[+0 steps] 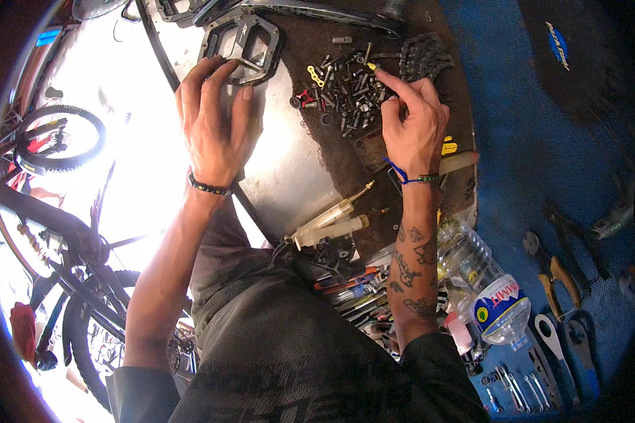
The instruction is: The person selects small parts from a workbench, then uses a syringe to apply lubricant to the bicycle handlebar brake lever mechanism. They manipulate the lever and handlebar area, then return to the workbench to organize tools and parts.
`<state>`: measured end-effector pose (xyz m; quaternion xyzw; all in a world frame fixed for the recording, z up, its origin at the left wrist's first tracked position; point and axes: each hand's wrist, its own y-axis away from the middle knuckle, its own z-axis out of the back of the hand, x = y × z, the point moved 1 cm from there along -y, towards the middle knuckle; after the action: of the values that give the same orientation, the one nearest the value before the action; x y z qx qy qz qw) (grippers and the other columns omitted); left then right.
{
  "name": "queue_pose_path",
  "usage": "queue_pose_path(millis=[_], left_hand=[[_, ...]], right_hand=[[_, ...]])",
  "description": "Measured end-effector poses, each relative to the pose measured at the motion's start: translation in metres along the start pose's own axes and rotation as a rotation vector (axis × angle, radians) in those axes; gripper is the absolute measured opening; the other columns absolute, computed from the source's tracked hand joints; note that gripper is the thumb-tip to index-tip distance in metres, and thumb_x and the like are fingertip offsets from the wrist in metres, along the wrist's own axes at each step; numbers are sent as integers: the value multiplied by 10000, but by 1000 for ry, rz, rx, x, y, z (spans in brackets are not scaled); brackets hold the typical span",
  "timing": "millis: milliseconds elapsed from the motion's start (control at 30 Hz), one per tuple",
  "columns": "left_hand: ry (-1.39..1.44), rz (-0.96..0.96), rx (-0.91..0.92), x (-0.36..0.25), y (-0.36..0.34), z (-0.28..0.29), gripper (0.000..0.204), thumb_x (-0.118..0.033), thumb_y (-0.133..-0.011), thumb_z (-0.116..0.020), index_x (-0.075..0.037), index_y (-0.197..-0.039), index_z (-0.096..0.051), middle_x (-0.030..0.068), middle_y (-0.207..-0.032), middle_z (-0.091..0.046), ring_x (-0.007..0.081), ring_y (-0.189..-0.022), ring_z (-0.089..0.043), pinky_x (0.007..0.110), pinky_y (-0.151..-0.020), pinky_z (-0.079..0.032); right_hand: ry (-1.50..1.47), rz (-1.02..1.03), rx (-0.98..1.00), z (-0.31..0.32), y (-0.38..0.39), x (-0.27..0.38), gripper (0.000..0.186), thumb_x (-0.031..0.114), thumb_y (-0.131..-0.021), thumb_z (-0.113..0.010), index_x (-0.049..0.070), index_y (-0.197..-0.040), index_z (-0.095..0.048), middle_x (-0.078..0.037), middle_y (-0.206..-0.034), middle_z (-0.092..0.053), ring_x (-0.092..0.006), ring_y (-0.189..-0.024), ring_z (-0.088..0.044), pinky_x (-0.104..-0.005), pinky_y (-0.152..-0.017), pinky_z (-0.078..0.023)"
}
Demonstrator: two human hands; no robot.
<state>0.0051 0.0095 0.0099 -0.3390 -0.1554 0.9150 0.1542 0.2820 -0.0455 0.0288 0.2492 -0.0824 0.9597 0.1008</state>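
My left hand has its fingers apart and loosely bent, with the fingertips at the near edge of a black flat bike pedal; I cannot tell whether they touch it. My right hand stretches its index finger to a small yellow-tipped bolt at the edge of a pile of small bolts. The other fingers of that hand are curled, and nothing shows in its grip. Among the bolts lie a yellow chain-link-shaped piece and a small red part. A coiled black chain sits just beyond.
Two syringes lie at the bench's near edge. A clear plastic bottle lies beside my right forearm. Pliers and wrenches rest on the blue surface at right. Bike wheels and frames stand at left.
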Motion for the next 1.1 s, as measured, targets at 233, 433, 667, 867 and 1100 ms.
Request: queue_pose_path(millis=[233,433,667,867,1100], left_hand=[[-5,2,9,1,0,0,358,-155,-965,-733,-80,-1314,-708,172,-1381,-632,383,-1276,-590,491,-1090,-483],[-6,-2,2,0,-1,0,353,-147,-964,-735,-74,-1308,-711,173,-1382,-633,383,-1275,-593,490,-1088,-484],[-9,-1,6,2,1,1,335,-166,-1013,-721,-78,-1335,-716,156,-1406,-650,350,-1305,-608,466,-1108,-486],[-10,17,11,0,2,1,334,-156,-1011,-718,-74,-1335,-719,154,-1411,-647,349,-1312,-603,463,-1114,-484],[-29,9,24,0,1,2,333,-155,-1016,-708,-79,-1340,-721,156,-1419,-641,349,-1325,-596,466,-1122,-482]], right_hand=[[-84,-20,30,4,0,5,305,87,-895,-678,209,-1147,-798,-58,-907,-621,-275,-896,-651,-445,-858,-441],[-28,-6,-29,-1,5,1,316,78,-887,-681,211,-1150,-795,-37,-887,-605,-260,-870,-641,-439,-845,-435],[-67,-64,-8,3,7,2,285,76,-883,-683,200,-1117,-787,-25,-862,-589,-239,-835,-629,-424,-832,-425],[66,-22,-93,3,14,-3,247,67,-875,-689,188,-1073,-774,-25,-851,-581,-243,-818,-629,-427,-829,-428],[-14,-103,-102,4,13,-1,233,87,-894,-714,172,-1107,-753,-19,-850,-583,-237,-817,-633,-425,-816,-424]])
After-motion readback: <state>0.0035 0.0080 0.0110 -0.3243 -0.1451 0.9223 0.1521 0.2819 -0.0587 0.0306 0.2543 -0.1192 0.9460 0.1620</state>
